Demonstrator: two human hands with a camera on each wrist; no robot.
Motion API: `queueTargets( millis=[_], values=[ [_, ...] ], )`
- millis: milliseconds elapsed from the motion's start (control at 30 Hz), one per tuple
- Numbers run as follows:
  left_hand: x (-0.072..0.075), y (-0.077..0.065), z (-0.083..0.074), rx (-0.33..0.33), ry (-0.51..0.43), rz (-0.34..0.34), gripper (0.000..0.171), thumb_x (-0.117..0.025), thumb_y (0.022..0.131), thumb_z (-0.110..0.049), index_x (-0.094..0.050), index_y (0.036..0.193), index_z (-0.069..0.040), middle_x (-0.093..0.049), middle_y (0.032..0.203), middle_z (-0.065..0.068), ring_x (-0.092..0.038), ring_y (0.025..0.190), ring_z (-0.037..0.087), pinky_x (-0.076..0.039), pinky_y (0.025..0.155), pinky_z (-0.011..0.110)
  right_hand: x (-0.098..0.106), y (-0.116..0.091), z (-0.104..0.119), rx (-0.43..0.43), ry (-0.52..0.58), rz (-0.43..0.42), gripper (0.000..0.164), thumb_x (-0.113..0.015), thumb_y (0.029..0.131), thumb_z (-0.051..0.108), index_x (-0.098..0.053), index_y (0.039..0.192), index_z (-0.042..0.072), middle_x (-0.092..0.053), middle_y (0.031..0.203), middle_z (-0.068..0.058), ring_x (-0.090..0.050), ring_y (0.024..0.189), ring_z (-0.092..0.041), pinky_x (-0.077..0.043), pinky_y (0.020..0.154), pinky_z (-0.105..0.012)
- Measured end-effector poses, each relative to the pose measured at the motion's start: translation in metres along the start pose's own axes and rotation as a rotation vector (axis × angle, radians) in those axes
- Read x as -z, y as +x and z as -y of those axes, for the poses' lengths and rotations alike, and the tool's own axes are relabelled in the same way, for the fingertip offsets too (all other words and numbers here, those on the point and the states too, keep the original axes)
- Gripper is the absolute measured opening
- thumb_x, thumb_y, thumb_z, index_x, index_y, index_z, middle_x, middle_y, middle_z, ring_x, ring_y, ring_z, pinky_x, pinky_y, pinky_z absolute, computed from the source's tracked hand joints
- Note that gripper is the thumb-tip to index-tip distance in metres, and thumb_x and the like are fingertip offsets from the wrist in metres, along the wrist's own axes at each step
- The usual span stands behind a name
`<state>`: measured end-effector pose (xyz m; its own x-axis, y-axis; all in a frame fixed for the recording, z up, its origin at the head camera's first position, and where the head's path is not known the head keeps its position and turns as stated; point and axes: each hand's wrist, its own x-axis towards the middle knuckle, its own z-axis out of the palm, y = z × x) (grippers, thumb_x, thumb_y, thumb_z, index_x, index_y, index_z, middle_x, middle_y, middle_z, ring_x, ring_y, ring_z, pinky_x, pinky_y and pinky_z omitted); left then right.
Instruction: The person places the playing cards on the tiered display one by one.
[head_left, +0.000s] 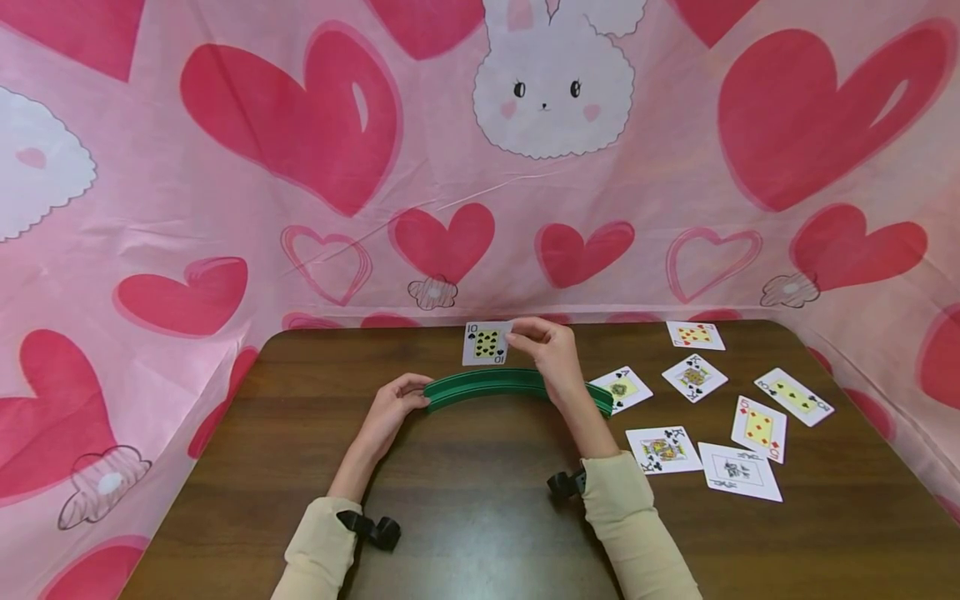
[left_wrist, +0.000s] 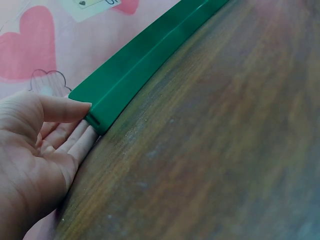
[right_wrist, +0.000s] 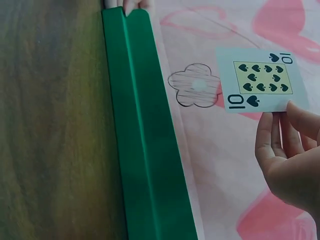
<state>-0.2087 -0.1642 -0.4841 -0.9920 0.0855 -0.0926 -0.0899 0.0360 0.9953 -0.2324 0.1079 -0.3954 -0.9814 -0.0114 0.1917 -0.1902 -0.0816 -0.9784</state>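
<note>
A curved green playing card holder [head_left: 487,383] lies across the middle of the table. My left hand [head_left: 395,407] pinches its left end between thumb and fingers, as the left wrist view shows with the holder's grooved strip [left_wrist: 120,85]. Above and behind the holder, my right hand [head_left: 553,354] pinches a ten of spades [head_left: 486,343] by its right edge. In the right wrist view the ten of spades [right_wrist: 262,80] faces the camera, upright and apart from the holder. My right forearm hides part of the holder near its right end.
Several face-up playing cards are scattered on the right of the wooden table [head_left: 465,500]. An ace [head_left: 621,389] overlaps the holder's right end in view; a king [head_left: 663,450] and a joker-like card [head_left: 741,472] lie nearer. A pink heart-print cloth [head_left: 465,183] hangs behind.
</note>
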Motion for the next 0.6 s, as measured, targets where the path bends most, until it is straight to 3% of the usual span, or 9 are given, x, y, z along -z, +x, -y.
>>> queueTargets(
  millis=[333, 600],
  values=[
    [-0.001, -0.001, -0.002, 0.001, 0.008, 0.001, 0.026, -0.063, 0.097, 0.001, -0.066, 0.122, 0.006, -0.071, 0.113, 0.01, -0.064, 0.1, 0.018, -0.05, 0.088, 0.024, -0.014, -0.004, -0.009, -0.024, -0.091, 0.054, 0.022, -0.075, 0.094, 0.005, -0.075, 0.113, -0.005, -0.075, 0.109, -0.015, -0.065, 0.097, -0.025, -0.054, 0.088, -0.029],
    [-0.002, 0.0, -0.002, 0.01, 0.003, -0.011, 0.026, -0.064, 0.096, 0.002, -0.067, 0.121, 0.006, -0.071, 0.115, 0.01, -0.063, 0.102, 0.018, -0.05, 0.087, 0.023, -0.023, -0.006, -0.013, -0.019, -0.087, 0.092, 0.021, -0.074, 0.094, 0.004, -0.075, 0.113, -0.006, -0.075, 0.108, -0.016, -0.065, 0.096, -0.023, -0.054, 0.085, -0.025]
  ],
)
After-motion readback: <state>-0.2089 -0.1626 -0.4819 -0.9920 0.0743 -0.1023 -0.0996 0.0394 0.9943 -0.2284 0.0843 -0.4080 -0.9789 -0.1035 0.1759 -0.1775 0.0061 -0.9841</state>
